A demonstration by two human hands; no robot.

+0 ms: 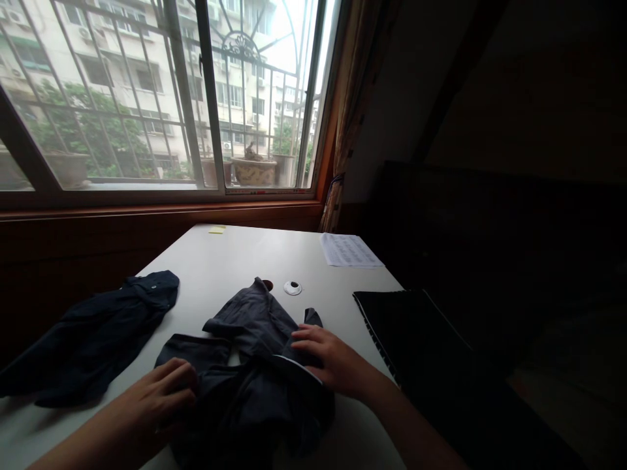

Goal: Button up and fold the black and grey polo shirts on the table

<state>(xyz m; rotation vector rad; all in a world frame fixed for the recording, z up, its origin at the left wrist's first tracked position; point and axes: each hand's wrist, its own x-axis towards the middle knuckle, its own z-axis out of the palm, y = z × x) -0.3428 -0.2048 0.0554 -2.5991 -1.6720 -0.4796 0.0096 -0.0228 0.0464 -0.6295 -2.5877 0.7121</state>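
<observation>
A crumpled dark grey garment [259,320], its kind unclear from the folds, lies on the white table [235,251] before me. At its left side my left hand [169,388] has its fingers curled down onto the cloth; the fingertips are partly hidden. My right hand [333,359] rests on the right part of the garment, fingers stretched out and thumb apart from them. A pale edge runs along the fabric beneath that thumb. The lower part of the garment is in deep shadow.
A dark blue garment [108,333] with buttons lies at left. To the right is a black cloth [406,326] with a pale edge. Farther back are papers [350,250], yellow sticky notes [217,230] and a round white table fitting [292,288]. A barred window [206,98] stands behind.
</observation>
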